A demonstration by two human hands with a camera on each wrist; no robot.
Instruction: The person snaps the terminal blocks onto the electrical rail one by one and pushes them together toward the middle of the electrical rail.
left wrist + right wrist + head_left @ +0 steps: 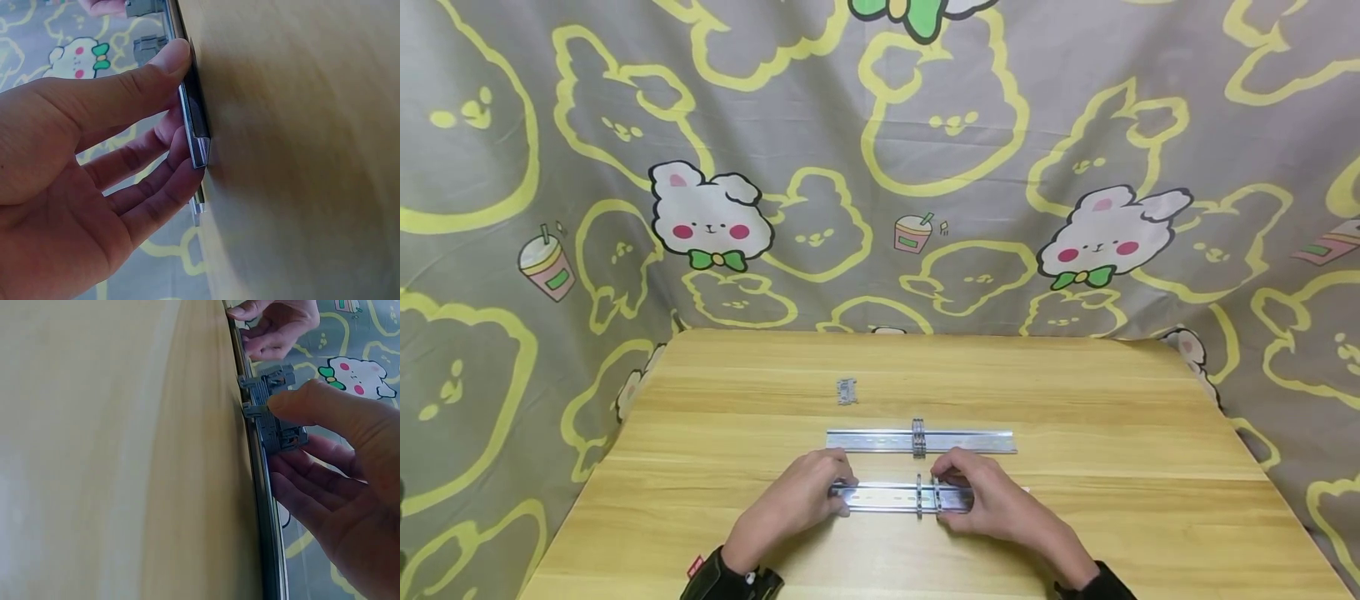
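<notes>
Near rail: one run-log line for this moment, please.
left hand grips near rail end | right hand pinches grey clip on it | far rail, loose clip untouched

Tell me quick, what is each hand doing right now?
Left hand: grips the left end of the near metal rail.
Right hand: pinches a grey clip on that rail.
</notes>
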